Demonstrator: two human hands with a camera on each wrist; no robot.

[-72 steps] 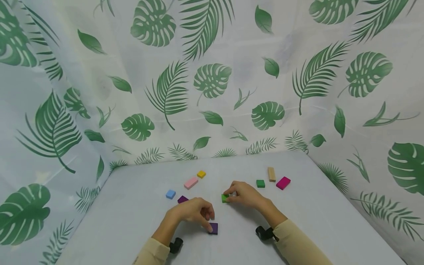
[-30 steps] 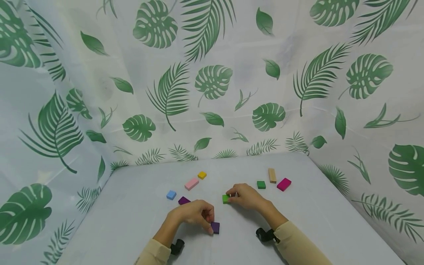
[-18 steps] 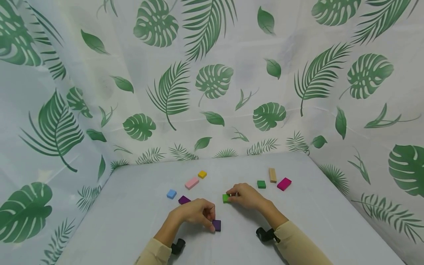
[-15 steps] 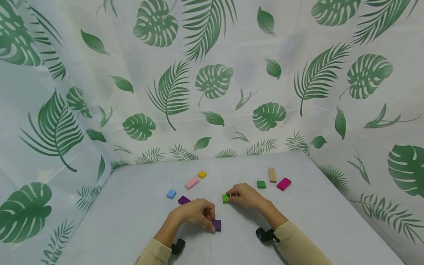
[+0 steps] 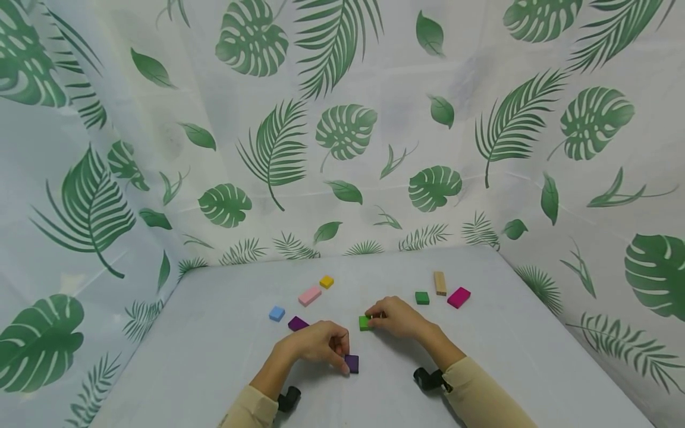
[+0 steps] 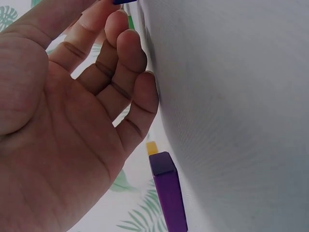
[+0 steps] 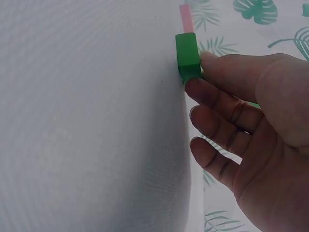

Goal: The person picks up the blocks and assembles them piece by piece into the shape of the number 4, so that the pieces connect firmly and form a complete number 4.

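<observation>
Pinching one end, your right hand (image 5: 397, 317) risked twisting the bright-green block (image 5: 364, 323), your left hand (image 5: 319, 340) the dark-purple block (image 5: 352, 363).

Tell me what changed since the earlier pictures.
The left hand slid its pinched dark purple block right and slightly forward. The right hand still pinches the bright green block, which edged slightly back. The pink block and yellow block stayed put.

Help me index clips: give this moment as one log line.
left hand: pinches dark purple block | right hand: pinches light green block | status: both held, apart | other purple block: unheld
</observation>
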